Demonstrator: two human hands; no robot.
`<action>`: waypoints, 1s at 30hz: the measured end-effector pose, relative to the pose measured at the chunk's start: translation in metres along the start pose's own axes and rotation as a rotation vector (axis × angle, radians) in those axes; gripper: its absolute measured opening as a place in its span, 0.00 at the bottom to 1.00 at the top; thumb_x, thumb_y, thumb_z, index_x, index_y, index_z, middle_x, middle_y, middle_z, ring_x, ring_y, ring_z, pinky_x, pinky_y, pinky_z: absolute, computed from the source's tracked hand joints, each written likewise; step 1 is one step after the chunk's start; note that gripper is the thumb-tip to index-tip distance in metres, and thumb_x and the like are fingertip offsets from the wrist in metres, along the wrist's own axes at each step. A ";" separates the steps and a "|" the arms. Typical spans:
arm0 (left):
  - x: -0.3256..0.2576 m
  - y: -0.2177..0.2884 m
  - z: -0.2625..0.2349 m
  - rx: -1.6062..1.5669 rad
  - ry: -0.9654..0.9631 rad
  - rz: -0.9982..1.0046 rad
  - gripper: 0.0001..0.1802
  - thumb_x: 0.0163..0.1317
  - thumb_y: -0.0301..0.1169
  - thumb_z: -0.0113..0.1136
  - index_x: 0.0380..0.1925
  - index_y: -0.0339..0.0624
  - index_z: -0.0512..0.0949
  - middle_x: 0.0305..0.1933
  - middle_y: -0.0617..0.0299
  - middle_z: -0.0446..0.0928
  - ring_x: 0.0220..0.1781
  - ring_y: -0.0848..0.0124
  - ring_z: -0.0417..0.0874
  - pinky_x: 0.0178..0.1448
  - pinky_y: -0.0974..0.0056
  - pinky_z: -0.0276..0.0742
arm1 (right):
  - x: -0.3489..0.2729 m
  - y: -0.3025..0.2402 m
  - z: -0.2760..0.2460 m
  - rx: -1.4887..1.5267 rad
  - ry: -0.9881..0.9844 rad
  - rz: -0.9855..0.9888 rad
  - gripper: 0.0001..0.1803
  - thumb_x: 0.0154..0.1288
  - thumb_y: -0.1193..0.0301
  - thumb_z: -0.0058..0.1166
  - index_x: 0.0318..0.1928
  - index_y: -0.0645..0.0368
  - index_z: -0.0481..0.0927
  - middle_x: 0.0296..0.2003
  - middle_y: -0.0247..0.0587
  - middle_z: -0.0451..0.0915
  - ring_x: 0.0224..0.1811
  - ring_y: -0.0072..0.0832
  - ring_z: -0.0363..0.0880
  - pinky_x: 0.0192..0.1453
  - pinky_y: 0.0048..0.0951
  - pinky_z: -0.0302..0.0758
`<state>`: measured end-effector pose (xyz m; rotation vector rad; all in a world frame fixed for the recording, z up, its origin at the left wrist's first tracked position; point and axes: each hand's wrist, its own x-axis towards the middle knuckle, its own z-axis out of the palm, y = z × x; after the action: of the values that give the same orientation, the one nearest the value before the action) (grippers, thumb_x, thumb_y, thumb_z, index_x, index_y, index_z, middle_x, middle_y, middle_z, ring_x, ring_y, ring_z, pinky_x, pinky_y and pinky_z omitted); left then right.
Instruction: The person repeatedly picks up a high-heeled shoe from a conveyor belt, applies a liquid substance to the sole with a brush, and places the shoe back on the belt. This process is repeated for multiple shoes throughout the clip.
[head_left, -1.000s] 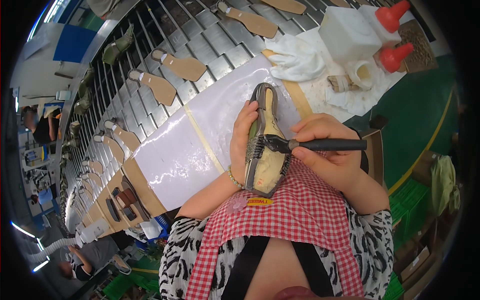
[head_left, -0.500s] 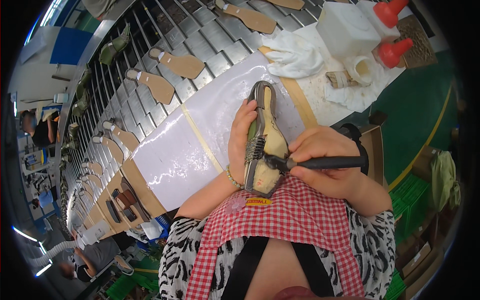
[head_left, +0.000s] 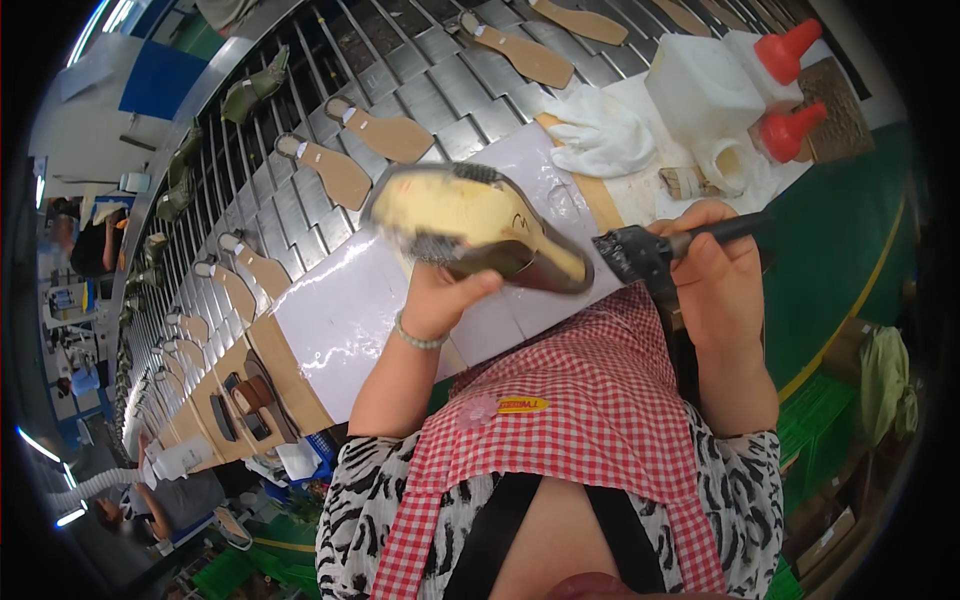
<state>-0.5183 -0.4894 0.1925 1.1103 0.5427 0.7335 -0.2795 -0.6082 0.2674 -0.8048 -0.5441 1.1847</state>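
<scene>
My left hand (head_left: 437, 303) grips a shoe on its last (head_left: 450, 210), held sole side up above the white sheet. The shoe's pale yellow underside faces me, with a dark mark near the waist and dark edges turned in around it. Its broad toe end points left and is blurred; the heel end points right. My thumb presses the near side, while the fingers are hidden under the shoe. My right hand (head_left: 718, 280) is closed round the black handle of a brush (head_left: 640, 255). The brush's dark bristle end lies just right of the heel, apparently apart from it.
A metal slat conveyor (head_left: 420, 80) carries several tan insoles (head_left: 380, 135) and green shoe uppers (head_left: 253, 88). White bottles (head_left: 705, 85) with red spouts, a tipped pale cup (head_left: 727, 165) and a white glove (head_left: 605, 130) sit at far right. Other people (head_left: 180, 495) work at left.
The shoe has turned from upright to lying across, heel now to the right, and moved left. My right hand has drawn the brush away rightward and up from the toe part.
</scene>
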 end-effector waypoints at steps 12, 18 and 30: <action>0.015 0.020 0.024 0.114 -0.408 -0.298 0.31 0.44 0.31 0.74 0.50 0.36 0.74 0.47 0.62 0.78 0.49 0.73 0.76 0.55 0.66 0.72 | 0.008 0.029 0.016 -0.218 0.006 -0.106 0.11 0.59 0.79 0.59 0.42 0.63 0.74 0.41 0.46 0.80 0.47 0.30 0.77 0.54 0.28 0.72; 0.015 0.020 0.028 0.146 -0.443 -0.282 0.29 0.44 0.32 0.74 0.48 0.37 0.75 0.46 0.63 0.78 0.47 0.74 0.76 0.52 0.67 0.73 | 0.003 0.029 0.015 -0.755 -0.151 -0.587 0.14 0.49 0.81 0.66 0.37 0.62 0.77 0.35 0.46 0.81 0.40 0.34 0.81 0.45 0.29 0.76; 0.014 0.010 0.028 0.157 -0.480 -0.325 0.27 0.44 0.31 0.74 0.46 0.36 0.77 0.43 0.64 0.79 0.44 0.76 0.77 0.50 0.69 0.74 | -0.008 0.026 0.004 -0.714 -0.197 -0.494 0.13 0.49 0.81 0.66 0.36 0.63 0.77 0.35 0.47 0.80 0.37 0.32 0.81 0.40 0.27 0.76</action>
<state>-0.4917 -0.4925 0.2112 1.2553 0.3585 0.1314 -0.3003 -0.6104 0.2502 -1.0708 -1.2900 0.5985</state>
